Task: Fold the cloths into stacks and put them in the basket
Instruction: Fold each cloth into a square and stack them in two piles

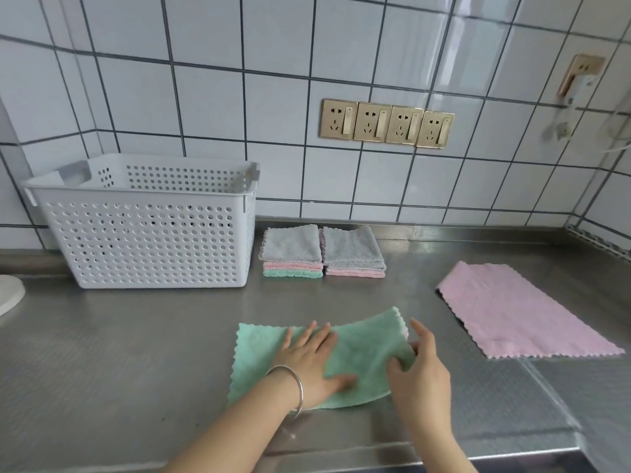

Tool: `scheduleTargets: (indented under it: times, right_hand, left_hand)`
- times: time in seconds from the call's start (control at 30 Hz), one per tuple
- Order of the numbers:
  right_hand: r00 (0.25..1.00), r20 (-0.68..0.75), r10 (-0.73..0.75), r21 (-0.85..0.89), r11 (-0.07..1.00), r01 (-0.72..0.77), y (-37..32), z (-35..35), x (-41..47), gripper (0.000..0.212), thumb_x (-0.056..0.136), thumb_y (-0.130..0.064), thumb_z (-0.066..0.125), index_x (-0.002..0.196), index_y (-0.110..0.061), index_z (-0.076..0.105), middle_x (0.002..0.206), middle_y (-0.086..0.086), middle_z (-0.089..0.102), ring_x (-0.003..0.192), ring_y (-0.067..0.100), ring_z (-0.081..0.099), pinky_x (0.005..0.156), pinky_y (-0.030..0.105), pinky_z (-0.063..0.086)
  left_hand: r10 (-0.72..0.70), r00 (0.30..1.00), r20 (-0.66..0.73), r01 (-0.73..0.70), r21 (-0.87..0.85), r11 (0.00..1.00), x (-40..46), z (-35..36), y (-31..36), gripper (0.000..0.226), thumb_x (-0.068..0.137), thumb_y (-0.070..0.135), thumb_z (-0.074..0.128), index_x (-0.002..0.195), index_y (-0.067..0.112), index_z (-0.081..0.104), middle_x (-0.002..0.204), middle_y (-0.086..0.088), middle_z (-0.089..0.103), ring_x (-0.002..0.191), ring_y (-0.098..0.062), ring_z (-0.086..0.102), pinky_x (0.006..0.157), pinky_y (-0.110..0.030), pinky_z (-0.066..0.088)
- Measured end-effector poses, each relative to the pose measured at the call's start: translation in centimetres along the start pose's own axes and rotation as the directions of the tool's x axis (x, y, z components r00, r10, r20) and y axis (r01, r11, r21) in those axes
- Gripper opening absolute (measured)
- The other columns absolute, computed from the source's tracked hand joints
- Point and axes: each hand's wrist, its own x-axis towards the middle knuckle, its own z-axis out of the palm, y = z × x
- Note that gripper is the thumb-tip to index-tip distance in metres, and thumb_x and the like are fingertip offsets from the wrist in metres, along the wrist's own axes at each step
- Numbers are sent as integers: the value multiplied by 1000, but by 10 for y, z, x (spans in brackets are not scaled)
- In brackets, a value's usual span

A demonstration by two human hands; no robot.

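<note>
The left hand point(309, 358) lies flat with straight fingers on the green cloth point(362, 349) and presses it on the steel counter point(136, 353). A silver bangle point(290, 387) is on this wrist. Just beside it, the right hand point(418, 367) pinches the right edge of the same cloth, which is lifted a little. Beyond the fingers stand two folded stacks point(322, 250), side by side and touching. Further left of the left hand is the white basket point(143, 233). Right of the right hand a pink cloth point(522, 308) lies flat.
</note>
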Motion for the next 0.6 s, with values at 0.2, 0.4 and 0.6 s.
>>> scheduleTargets:
  times: [0.2, 0.4, 0.6]
  right_hand:
    - [784, -81, -616, -255, 773, 581, -15, 29, -15, 64, 48, 6, 75, 101, -21, 52, 75, -2, 69, 64, 21, 65, 59, 28, 44]
    - [581, 109, -807, -136, 567, 812, -24, 66, -34, 19, 60, -7, 53, 72, -19, 61, 72, -5, 60, 72, 17, 51, 63, 21, 29]
    - [582, 259, -771, -84, 582, 809, -14, 71, -33, 62, 47, -4, 62, 107, -20, 57, 115, 0, 62, 109, 16, 49, 88, 21, 40]
  left_hand:
    - [-202, 979, -12, 83, -888, 453, -4, -43, 5, 63, 86, 64, 38, 130, 21, 53, 138, 0, 51, 131, -20, 43, 110, -33, 29]
    - [-339, 918, 207, 210, -977, -28, -16, -44, -22, 30, 69, 41, 73, 76, 15, 60, 81, -8, 66, 69, -21, 55, 66, -30, 43]
    - [-522, 853, 12, 230, -906, 355, -33, -52, -50, 23, 96, 31, 46, 99, 10, 56, 93, -11, 56, 90, -24, 51, 74, -29, 36]
